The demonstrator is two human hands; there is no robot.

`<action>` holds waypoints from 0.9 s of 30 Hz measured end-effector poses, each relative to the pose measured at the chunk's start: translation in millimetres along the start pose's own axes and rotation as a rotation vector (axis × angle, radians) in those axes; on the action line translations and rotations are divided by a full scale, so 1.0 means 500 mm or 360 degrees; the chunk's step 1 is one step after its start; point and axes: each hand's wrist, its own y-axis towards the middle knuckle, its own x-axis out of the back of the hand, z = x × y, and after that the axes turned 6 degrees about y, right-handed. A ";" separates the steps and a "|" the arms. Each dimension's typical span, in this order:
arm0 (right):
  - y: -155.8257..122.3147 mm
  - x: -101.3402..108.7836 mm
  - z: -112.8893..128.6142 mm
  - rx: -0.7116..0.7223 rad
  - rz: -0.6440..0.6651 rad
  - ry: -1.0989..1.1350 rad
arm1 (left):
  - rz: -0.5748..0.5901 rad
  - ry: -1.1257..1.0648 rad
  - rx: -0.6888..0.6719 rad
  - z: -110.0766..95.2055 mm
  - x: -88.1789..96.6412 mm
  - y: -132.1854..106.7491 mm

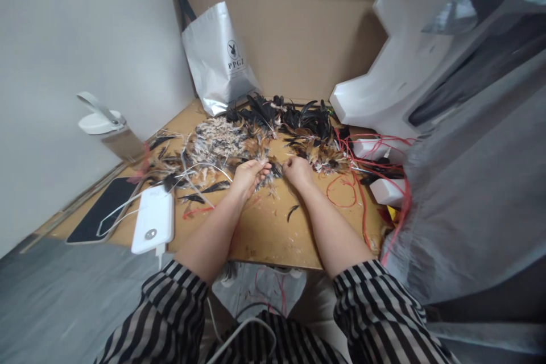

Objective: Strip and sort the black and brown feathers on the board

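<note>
My left hand [251,175] is closed in a pinch over a small bunch of brown and whitish feathers [267,177] at the middle of the table. Just right of it, my right hand [297,172] has its fingers curled together; whatever they hold is too small or hidden to make out. Dark feather tips [276,169] show in the gap between the two hands. Beyond the left hand spreads a pile of pale, fluffy-based feathers [215,141]. Black feathers [309,119] lie in bunches at the back, and brown feathers [326,154] lie beside my right hand.
Red cords [362,205] tangle at the right around white blocks [388,190]. A white power bank [153,219] with a cable and a dark phone [104,207] lie at the left, near a lidded cup [121,139]. A silver bag [217,62] stands behind.
</note>
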 end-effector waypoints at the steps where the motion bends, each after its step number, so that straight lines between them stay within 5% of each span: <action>1: 0.003 0.000 -0.005 -0.0016 -0.0024 0.0143 | 0.0000 -0.0009 0.0002 0.000 0.000 0.000; 7: 0.005 0.013 -0.009 -0.0258 0.0019 0.1332 | 0.0013 -0.0051 0.0035 -0.005 -0.003 -0.003; 12: -0.016 0.023 0.027 -0.0337 0.0247 0.1879 | 0.0029 -0.0111 0.0088 -0.006 -0.002 -0.002; 21: -0.051 -0.006 0.067 0.0225 0.0097 0.1541 | 0.0024 -0.0189 0.0106 0.002 -0.001 0.002; 27: -0.054 -0.005 0.070 0.0154 0.0288 0.1679 | -0.0025 -0.0094 0.0030 0.004 -0.005 -0.001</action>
